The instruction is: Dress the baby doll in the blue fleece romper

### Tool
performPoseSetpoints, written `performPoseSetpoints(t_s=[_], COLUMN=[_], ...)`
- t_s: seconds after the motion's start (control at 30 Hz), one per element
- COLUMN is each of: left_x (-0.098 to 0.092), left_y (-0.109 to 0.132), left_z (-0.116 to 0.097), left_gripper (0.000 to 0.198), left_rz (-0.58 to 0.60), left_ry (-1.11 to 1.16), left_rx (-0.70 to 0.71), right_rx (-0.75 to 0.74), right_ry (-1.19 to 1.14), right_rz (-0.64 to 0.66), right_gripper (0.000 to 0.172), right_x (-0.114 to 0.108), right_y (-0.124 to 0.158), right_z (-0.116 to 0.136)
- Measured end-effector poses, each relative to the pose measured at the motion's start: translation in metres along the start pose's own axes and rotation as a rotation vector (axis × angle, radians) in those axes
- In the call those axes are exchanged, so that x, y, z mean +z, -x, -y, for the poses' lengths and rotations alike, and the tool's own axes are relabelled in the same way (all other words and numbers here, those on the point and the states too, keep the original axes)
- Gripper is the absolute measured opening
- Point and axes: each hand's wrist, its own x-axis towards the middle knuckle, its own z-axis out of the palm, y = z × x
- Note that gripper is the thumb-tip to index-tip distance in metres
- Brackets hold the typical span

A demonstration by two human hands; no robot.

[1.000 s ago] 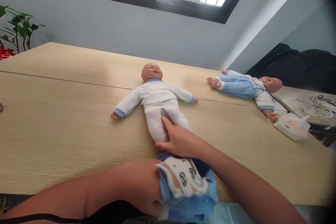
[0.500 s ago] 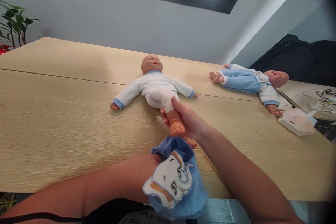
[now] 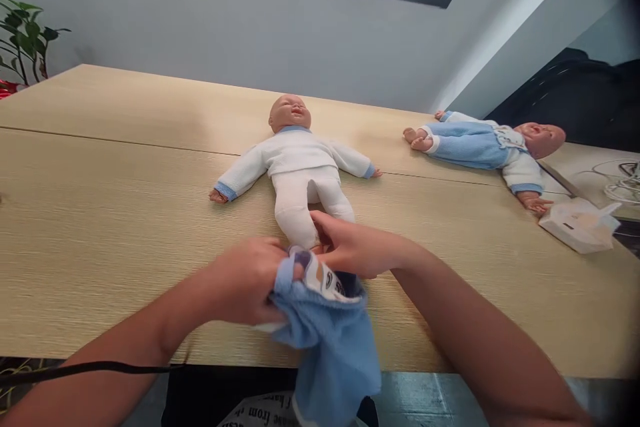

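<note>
A doll [image 3: 300,150] in a white top with blue collar and cuffs lies on its back on the table, head toward the wall. My left hand [image 3: 255,280] is closed on the blue cloth garment [image 3: 330,333], which hangs over the table's front edge. Its elephant patch is partly folded out of sight. My right hand [image 3: 350,243] has its fingers around the doll's lower leg, beside the garment's opening. The doll's feet are mostly hidden by the cloth and my hands.
A second doll [image 3: 470,143] in blue trousers lies on the right of the wooden table [image 3: 125,227]. By its hand is a white box [image 3: 577,223]. Cables [image 3: 627,180] lie at far right, and a plant [image 3: 27,37] stands at far left.
The doll's legs have come down and now lie extended toward me. My left hand has come up with the garment to the doll's foot, and the elephant patch has folded.
</note>
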Motion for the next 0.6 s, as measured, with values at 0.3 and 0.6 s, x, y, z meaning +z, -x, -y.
performPoseSetpoints(t_s=[0.3, 0.6], left_x=[0.004, -0.013], left_y=[0.002, 0.002], left_z=[0.016, 0.013], left_gripper=[0.051, 0.014], left_rz=[-0.748, -0.559], left_ry=[-0.073, -0.017], left_rx=[-0.181, 0.184], right_rx=[-0.058, -0.104], right_ry=[-0.228, -0.473], right_rz=[-0.146, -0.284], right_gripper=[0.052, 0.031], right_x=[0.015, 0.02], right_y=[-0.01, -0.015], right_z=[0.013, 0.012])
